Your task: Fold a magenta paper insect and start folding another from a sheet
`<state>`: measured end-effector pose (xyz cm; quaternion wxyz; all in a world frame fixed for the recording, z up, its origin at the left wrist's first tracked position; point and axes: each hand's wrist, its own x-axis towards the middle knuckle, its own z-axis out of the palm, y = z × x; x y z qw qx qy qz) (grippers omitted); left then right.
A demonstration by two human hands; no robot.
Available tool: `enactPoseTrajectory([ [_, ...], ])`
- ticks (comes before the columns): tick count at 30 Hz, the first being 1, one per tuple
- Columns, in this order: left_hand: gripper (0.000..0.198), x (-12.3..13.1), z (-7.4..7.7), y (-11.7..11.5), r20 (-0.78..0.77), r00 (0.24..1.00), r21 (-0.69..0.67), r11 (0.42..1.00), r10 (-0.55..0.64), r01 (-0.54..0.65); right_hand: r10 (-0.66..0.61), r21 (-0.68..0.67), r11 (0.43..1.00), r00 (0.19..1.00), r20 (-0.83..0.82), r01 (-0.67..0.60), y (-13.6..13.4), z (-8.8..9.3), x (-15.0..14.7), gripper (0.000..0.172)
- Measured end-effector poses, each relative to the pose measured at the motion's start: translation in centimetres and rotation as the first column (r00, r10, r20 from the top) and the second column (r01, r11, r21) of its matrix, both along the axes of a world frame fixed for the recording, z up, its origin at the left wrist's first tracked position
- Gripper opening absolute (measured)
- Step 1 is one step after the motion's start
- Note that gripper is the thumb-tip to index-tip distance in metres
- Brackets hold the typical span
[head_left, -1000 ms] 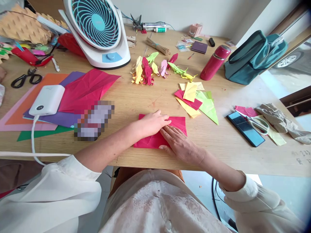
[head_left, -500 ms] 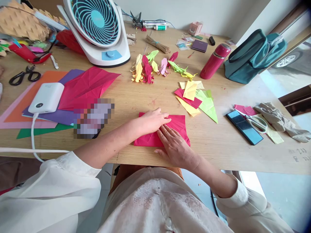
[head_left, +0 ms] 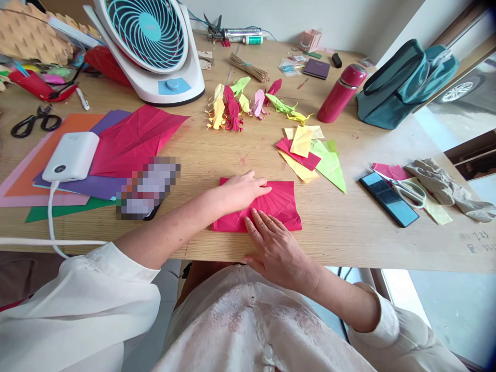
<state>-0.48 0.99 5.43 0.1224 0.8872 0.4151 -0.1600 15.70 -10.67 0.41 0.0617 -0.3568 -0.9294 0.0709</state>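
Observation:
A creased red sheet of origami paper [head_left: 284,199], folded into a rectangle, lies near the front edge of the table. My left hand [head_left: 242,191] rests flat over its left half, fingers stretched out to the right. Across the lower middle of the paper lies my right hand [head_left: 273,243], fingers extended and its thumb out over the table edge. Neither hand grips anything. Part of the paper is hidden beneath both hands.
Coloured sheets under a white power bank [head_left: 72,155] and a blurred phone [head_left: 147,188] lie left. Behind stand a fan [head_left: 170,77], folded paper figures [head_left: 234,111] and a red flask [head_left: 343,93]. Scissors [head_left: 411,194] and a phone [head_left: 387,199] lie right.
My right hand has slid down toward the table's front edge, away from my left fingers, baring more of the paper's middle. My left hand stays nearly in place.

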Motion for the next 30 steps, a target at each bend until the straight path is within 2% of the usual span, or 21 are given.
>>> enactPoseTrajectory([
  [6,0.068,0.0,-0.1,-0.1,0.003,1.000,0.014,1.000,-0.006,0.006,-0.010,0.038,0.999,1.000,-0.005,0.010,-1.3,0.1,-0.2,0.082],
  [11,0.072,-0.1,-0.7,0.0,0.023,0.999,0.036,0.999,-0.026,0.026,-0.022,0.071,0.997,1.000,0.021,0.020,-2.3,0.0,-0.4,0.082],
  [16,0.056,0.1,-0.9,-0.4,0.043,0.999,0.038,0.999,0.007,-0.009,-0.030,0.078,0.996,1.000,0.001,0.030,-2.9,0.2,-0.3,0.083],
  [30,0.101,0.1,-0.7,-0.5,0.003,0.999,-0.014,0.999,-0.040,0.040,0.014,0.075,0.997,1.000,-0.021,-0.012,-3.7,0.1,0.2,0.076],
])
